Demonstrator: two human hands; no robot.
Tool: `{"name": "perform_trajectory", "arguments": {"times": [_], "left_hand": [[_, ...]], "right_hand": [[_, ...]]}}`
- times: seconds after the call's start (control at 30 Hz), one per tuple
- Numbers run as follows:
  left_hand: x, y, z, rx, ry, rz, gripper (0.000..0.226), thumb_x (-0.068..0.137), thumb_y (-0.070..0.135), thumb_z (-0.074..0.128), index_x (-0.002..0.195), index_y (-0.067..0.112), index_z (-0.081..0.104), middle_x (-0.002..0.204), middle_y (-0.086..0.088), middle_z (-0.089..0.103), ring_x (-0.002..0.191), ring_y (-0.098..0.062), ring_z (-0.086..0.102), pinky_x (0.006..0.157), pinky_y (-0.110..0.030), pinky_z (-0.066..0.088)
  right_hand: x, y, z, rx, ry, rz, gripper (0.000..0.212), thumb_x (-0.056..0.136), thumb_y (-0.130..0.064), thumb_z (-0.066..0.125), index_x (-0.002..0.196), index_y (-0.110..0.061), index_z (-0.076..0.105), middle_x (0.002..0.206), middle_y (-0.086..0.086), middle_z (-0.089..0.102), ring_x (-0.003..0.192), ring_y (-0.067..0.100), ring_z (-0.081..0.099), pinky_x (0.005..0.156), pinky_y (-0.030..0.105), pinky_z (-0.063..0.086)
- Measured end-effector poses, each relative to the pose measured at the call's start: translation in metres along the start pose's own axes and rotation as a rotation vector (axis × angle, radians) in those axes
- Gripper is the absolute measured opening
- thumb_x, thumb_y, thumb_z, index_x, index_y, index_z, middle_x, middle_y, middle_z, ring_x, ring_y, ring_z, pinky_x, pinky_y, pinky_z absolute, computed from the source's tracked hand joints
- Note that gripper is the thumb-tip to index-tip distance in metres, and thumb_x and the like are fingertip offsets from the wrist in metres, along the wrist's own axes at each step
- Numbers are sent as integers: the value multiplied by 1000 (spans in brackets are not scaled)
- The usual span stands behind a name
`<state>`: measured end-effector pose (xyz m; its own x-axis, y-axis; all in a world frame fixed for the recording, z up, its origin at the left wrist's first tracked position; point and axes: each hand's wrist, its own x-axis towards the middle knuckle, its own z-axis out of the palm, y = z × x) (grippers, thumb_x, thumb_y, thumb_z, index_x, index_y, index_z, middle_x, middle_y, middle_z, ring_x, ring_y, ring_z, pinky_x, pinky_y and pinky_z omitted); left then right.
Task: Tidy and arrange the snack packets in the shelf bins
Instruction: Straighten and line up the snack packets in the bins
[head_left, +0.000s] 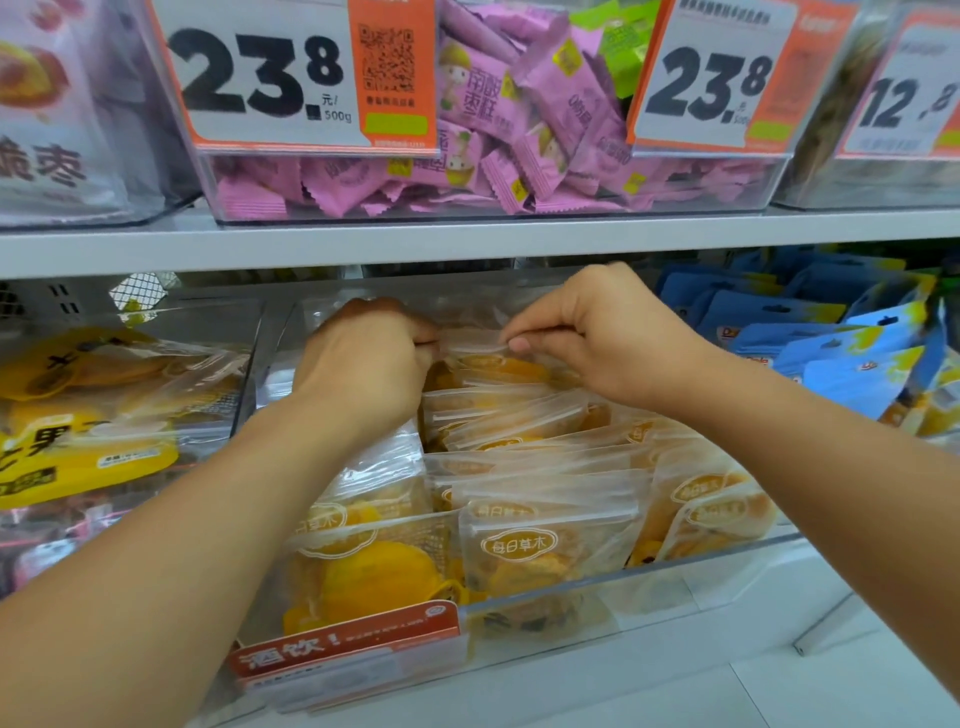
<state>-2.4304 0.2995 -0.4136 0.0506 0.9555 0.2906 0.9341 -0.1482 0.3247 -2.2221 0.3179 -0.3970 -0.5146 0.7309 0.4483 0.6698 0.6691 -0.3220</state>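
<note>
Head view: left hand (363, 358) and right hand (597, 332) pinch a packet (478, 345) in the clear bin (701, 577).

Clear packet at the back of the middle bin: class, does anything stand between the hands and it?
Nothing visible does: the left hand and right hand already pinch the clear packet by its top edge.

Packets (545, 551) upright in bin (701, 582), below shelf (467, 244).

Both bare forearms reached forward and converged. Left hand (363, 358) was knuckles-up with fingers curled under, gripping. Right hand (597, 332) was arched, its thumb and fingertips (519, 343) pinched together; the hands were near, not touching.
</note>
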Motion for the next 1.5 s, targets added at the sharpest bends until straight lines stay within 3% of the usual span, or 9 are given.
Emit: {"name": "perform_trajectory", "arguments": {"times": [0.13, 0.3, 0.4, 0.83, 0.97, 1.17, 1.27, 1.37, 1.5], "left_hand": [[0, -1, -4, -42, -37, -4, 23, 100, 32, 54, 99, 26, 76, 101, -1, 72, 94, -25, 63, 87, -40, 54], [0, 2, -4, -17, -61, -2, 25, 101, 40, 53, 95, 31, 76, 96, 4, 72, 90, -21, 62, 87, -40, 55], [-1, 2, -3, 9, -63, -1, 24, 100, 42, 53, 97, 34, 76, 99, 6, 72, 93, -23, 62, 88, -40, 55], [2, -3, -2, -23, -72, -4, 22, 102, 36, 49, 100, 35, 71, 100, 4, 69, 92, -23, 61, 88, -42, 55], [2, -3, 0, -38, -50, -5, 21, 102, 33, 42, 104, 34, 63, 100, 2, 65, 90, -22, 58, 80, -36, 50], [-7, 2, -2, 18, -70, 83, 33, 97, 64, 36, 102, 40, 59, 93, 7, 66, 88, -22, 60, 73, -34, 46], [-9, 4, -3, 94, -38, 122, 27, 96, 54, 53, 121, 49, 61, 108, 11, 70, 99, -21, 62, 75, -33, 47], [-6, 0, -1, 52, -6, 91, 32, 92, 50, 64, 123, 45, 60, 111, 7, 70, 102, -23, 62, 83, -36, 53], [-6, 0, 2, -3, 26, 133, 27, 91, 52, 65, 115, 40, 64, 108, 12, 67, 98, -17, 61, 83, -37, 53]], "right_hand": [[-1, 0, -1, 122, 38, 102, 16, 89, -15, 72, 104, -17, 79, 94, -19, 69, 86, -14, 63, 84, -2, 42], [10, -6, 3, -347, -345, 199, 15, 91, -15, 67, 98, -22, 78, 98, -4, 75, 90, 15, 67, 88, 33, 55], [24, -12, 5, -493, -509, 176, 16, 93, -8, 60, 97, -18, 72, 98, 1, 67, 93, 25, 62, 84, 35, 52], [7, -1, 6, 125, 78, 95, 21, 93, -23, 69, 112, -18, 76, 111, -9, 73, 105, -3, 62, 91, 5, 44], [13, -4, 13, 78, -130, 138, 22, 93, -29, 68, 114, -25, 75, 101, -20, 68, 93, -5, 61, 78, -2, 40], [31, -1, 25, -283, -417, 144, 21, 98, -27, 61, 114, -26, 75, 107, -3, 71, 95, 16, 60, 80, 19, 40], [23, -6, 15, -185, -374, 197, 20, 95, -36, 65, 104, -23, 77, 96, -6, 71, 87, 13, 62, 80, 26, 48], [7, -1, 3, -77, -53, 264, 24, 83, -40, 77, 90, -18, 74, 86, -3, 69, 77, 10, 62, 66, 25, 48], [11, 1, 9, -252, -167, 346, 43, 90, -40, 70, 128, -22, 61, 126, 4, 61, 109, 22, 59, 86, 25, 43]]}}
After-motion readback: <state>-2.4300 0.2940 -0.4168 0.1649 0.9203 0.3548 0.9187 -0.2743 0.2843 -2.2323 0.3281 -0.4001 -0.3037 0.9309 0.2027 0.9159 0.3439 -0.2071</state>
